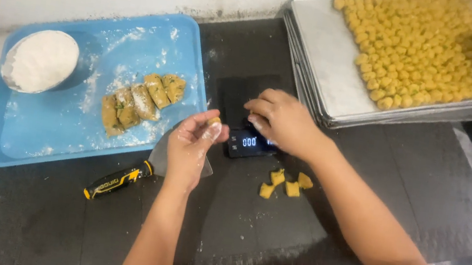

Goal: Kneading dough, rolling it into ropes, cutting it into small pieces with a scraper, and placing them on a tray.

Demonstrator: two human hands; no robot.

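My left hand (191,147) pinches a small yellow dough piece (214,122) between its fingertips and holds a thin scraper blade (159,155) under its palm. My right hand (281,120) rests with curled fingers on the black digital scale (240,93), touching it just above the lit display (249,142). Several small cut dough pieces (285,185) lie on the dark table just in front of the scale. Floured dough logs (139,101) sit in a row on the blue tray (36,134), left of my left hand.
A white bowl of flour (41,60) stands in the blue tray's far left corner. Stacked metal trays (328,59) at the back right carry many small yellow dough balls (429,49). A black and yellow utility knife (118,179) lies near the blue tray's front edge.
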